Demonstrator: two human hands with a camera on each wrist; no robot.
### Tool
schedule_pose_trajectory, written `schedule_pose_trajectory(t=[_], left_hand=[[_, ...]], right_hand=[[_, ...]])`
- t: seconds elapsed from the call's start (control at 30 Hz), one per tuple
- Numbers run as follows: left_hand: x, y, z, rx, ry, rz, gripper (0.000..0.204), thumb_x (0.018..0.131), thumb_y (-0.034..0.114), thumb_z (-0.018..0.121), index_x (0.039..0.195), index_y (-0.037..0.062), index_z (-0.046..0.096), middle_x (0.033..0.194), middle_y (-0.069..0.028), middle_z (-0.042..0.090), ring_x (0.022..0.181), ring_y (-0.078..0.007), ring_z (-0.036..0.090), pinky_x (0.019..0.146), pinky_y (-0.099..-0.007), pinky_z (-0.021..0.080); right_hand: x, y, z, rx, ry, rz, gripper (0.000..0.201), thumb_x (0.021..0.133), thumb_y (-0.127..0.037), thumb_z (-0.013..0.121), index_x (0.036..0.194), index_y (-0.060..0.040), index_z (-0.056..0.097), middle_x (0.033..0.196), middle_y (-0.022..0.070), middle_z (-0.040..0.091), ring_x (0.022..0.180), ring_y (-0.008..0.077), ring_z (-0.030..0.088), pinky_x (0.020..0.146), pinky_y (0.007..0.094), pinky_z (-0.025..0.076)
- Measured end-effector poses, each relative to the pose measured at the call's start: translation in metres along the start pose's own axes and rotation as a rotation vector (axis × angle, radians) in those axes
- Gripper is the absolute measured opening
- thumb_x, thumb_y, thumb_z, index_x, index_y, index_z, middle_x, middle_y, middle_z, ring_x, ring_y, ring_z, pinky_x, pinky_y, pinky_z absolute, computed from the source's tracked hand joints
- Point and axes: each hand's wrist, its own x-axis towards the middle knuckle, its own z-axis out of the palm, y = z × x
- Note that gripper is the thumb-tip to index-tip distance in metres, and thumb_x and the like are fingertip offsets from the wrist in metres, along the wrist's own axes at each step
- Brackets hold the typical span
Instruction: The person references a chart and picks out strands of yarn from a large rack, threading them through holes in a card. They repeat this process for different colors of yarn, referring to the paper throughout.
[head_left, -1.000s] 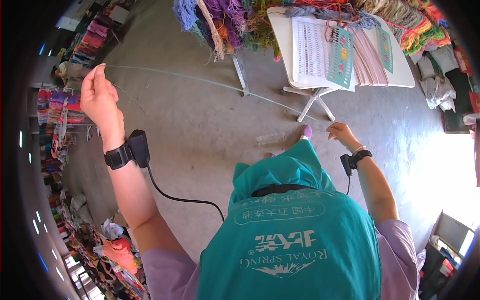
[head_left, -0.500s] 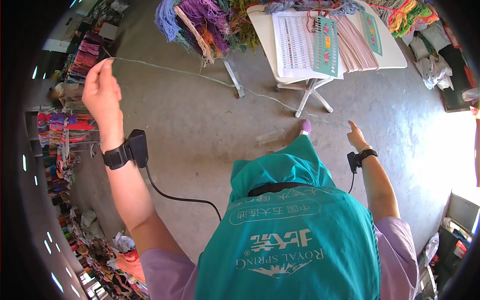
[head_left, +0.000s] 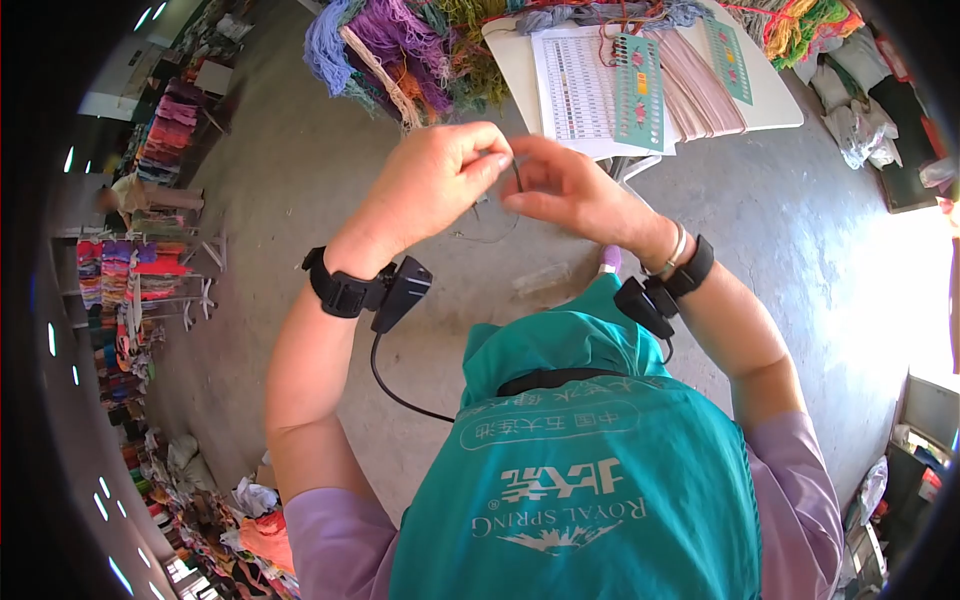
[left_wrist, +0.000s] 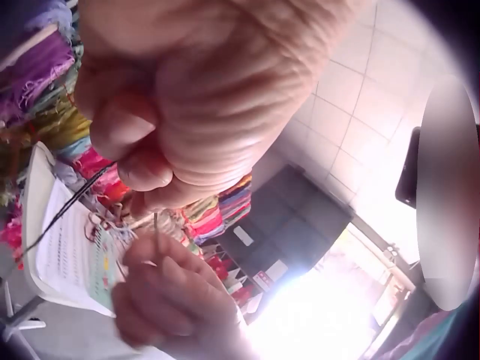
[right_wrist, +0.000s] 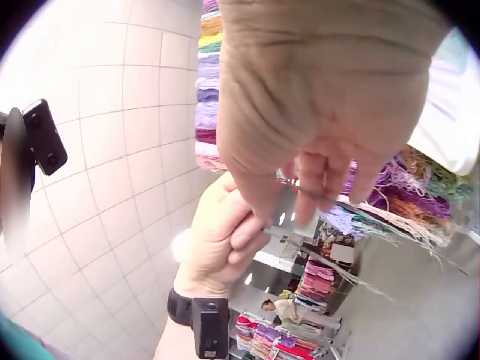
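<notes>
In the head view my left hand and right hand are raised close together in front of the apron. My left hand pinches a thin grey-green thread, and a short length of it runs between the two hands. The right fingers curl around the thread's other part, thumb near the index finger. In the left wrist view a dark doubled thread trails from the left fingers. Below it, the right hand is slightly blurred. The right wrist view has loose thread ends hanging beyond the fingers.
Ahead stands a white table with a printed chart, a green card and pale pink strands. Colourful yarn hanks hang at its left. A person is among yarn racks at far left.
My hands were spread wide with the thread stretched between them, which then slackened as the right hand pointed outward. Both hands have now come together at the middle, the thread gathered between them.
</notes>
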Motion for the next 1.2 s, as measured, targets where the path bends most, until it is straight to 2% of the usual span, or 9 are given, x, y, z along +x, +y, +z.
schedule_pose_trajectory(t=[0.17, 0.33, 0.37, 0.53, 0.63, 0.73, 0.87, 1.0, 1.2], left_hand=[[-0.009, -0.042, -0.015, 0.117, 0.077, -0.129, 0.012, 0.095, 0.013, 0.063, 0.093, 0.0013, 0.063, 0.065, 0.003, 0.053, 0.06, -0.0036, 0.039, 0.054, -0.0236, 0.035], [-0.016, -0.064, -0.005, 0.099, 0.046, -0.194, 0.013, 0.096, 0.015, 0.062, 0.094, 0.0024, 0.065, 0.063, 0.0044, 0.05, 0.058, -0.0039, 0.039, 0.053, -0.0237, 0.035], [-0.014, -0.065, 0.001, 0.071, 0.041, -0.164, 0.014, 0.097, 0.016, 0.061, 0.094, 0.0028, 0.065, 0.062, 0.0048, 0.049, 0.056, -0.0038, 0.039, 0.052, -0.0235, 0.035], [0.007, -0.052, 0.056, -0.448, -0.244, -0.188, 0.016, 0.099, 0.018, 0.059, 0.098, 0.0042, 0.066, 0.061, 0.0044, 0.051, 0.05, -0.0035, 0.045, 0.048, -0.0211, 0.036], [0.018, -0.053, 0.095, -0.636, -0.36, -0.156, 0.016, 0.1, 0.017, 0.057, 0.098, 0.0038, 0.066, 0.062, 0.0032, 0.054, 0.05, -0.004, 0.048, 0.049, -0.0203, 0.039], [0.032, -0.066, 0.128, -0.648, -0.457, -0.168, 0.017, 0.101, 0.017, 0.056, 0.1, 0.0039, 0.066, 0.067, 0.0009, 0.059, 0.055, -0.0057, 0.055, 0.052, -0.0218, 0.045], [0.011, -0.104, 0.152, -0.458, -0.52, -0.268, 0.024, 0.099, 0.022, 0.057, 0.114, 0.0047, 0.066, 0.096, -0.005, 0.07, 0.071, -0.0099, 0.066, 0.058, -0.0244, 0.051], [0.038, -0.13, 0.124, -0.427, -0.472, -0.39, 0.027, 0.098, 0.022, 0.057, 0.118, 0.0064, 0.066, 0.097, -0.0022, 0.07, 0.073, -0.0105, 0.068, 0.057, -0.026, 0.051], [0.113, -0.083, 0.069, -0.557, -0.318, -0.364, 0.023, 0.101, 0.025, 0.055, 0.108, 0.0073, 0.068, 0.088, 0.0016, 0.067, 0.07, -0.0052, 0.062, 0.058, -0.0197, 0.045]], right_hand=[[-0.018, -0.01, -0.037, -0.029, 0.096, 0.129, 0.022, 0.097, -0.021, 0.062, 0.095, -0.0013, 0.071, 0.073, -0.0051, 0.057, 0.064, 0.0038, 0.047, 0.057, 0.0212, 0.039], [-0.047, -0.013, -0.084, 0.185, 0.193, 0.077, 0.022, 0.1, -0.022, 0.058, 0.097, -0.0027, 0.068, 0.073, -0.0043, 0.057, 0.064, 0.0019, 0.044, 0.056, 0.0181, 0.033], [-0.049, -0.012, -0.091, 0.201, 0.244, 0.029, 0.023, 0.101, -0.022, 0.054, 0.096, -0.0031, 0.067, 0.083, 0.0002, 0.062, 0.076, 0.008, 0.057, 0.073, 0.0226, 0.046], [-0.058, -0.024, -0.103, 0.735, 0.255, -0.214, 0.023, 0.103, -0.022, 0.046, 0.095, -0.0048, 0.06, 0.091, 0.0041, 0.06, 0.111, 0.0258, 0.059, 0.11, 0.0436, 0.04], [-0.067, -0.03, -0.111, 0.969, 0.242, -0.311, 0.018, 0.103, -0.02, 0.045, 0.099, -0.0055, 0.055, 0.076, -0.0015, 0.044, 0.075, 0.0134, 0.05, 0.079, 0.029, 0.047], [-0.09, -0.034, -0.148, 0.966, 0.294, -0.291, 0.016, 0.103, -0.017, 0.045, 0.098, -0.0045, 0.054, 0.074, -0.003, 0.036, 0.062, 0.0084, 0.03, 0.057, 0.0222, 0.033], [-0.124, -0.024, -0.193, 0.815, 0.482, -0.322, 0.015, 0.103, -0.016, 0.049, 0.1, -0.0027, 0.055, 0.072, -0.0041, 0.036, 0.058, 0.0051, 0.028, 0.049, 0.0197, 0.026], [-0.2, -0.011, -0.295, 0.253, 1.102, -0.155, 0.024, 0.102, -0.018, 0.054, 0.115, 0.0008, 0.064, 0.081, -0.0024, 0.058, 0.053, 0.0007, 0.03, 0.044, 0.0165, 0.022], [-0.164, -0.003, -0.309, -0.367, 0.934, 0.036, 0.029, 0.098, -0.015, 0.053, 0.124, -0.0076, 0.065, 0.091, -0.0042, 0.07, 0.055, -0.0017, 0.032, 0.048, 0.0156, 0.025]])
